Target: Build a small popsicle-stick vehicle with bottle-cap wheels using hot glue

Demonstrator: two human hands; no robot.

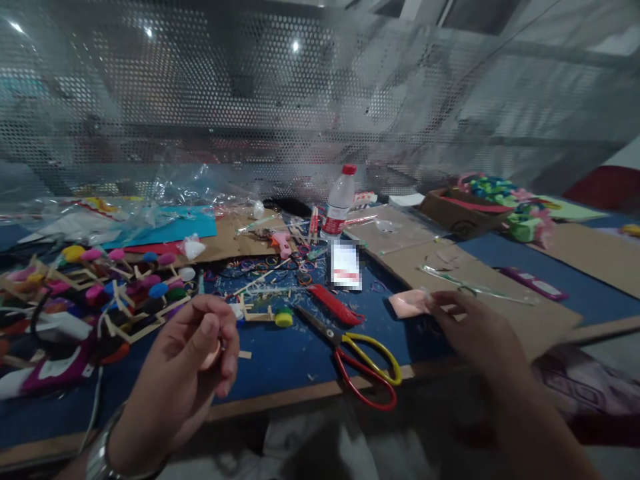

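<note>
My left hand (187,363) hovers over the near edge of the blue table (280,363), fingers curled in a loose pinch around a small pale piece I cannot make out. My right hand (473,330) reaches forward at the right and grips the edge of a small pink sheet (407,303). Between the hands lie scissors (357,350) with red and yellow handles, blades pointing away. A red utility knife (334,305) lies just beyond them. A small stick frame with a yellow-green wheel (270,313) sits ahead of the left hand.
A water bottle (339,203) with a red cap stands mid-table beside a white card (346,265). Colourful stick-and-ball models (100,287) crowd the left. Cardboard sheets (480,280) cover the right, with a box of bright pieces (480,203) behind. A perforated metal screen (300,100) backs the table.
</note>
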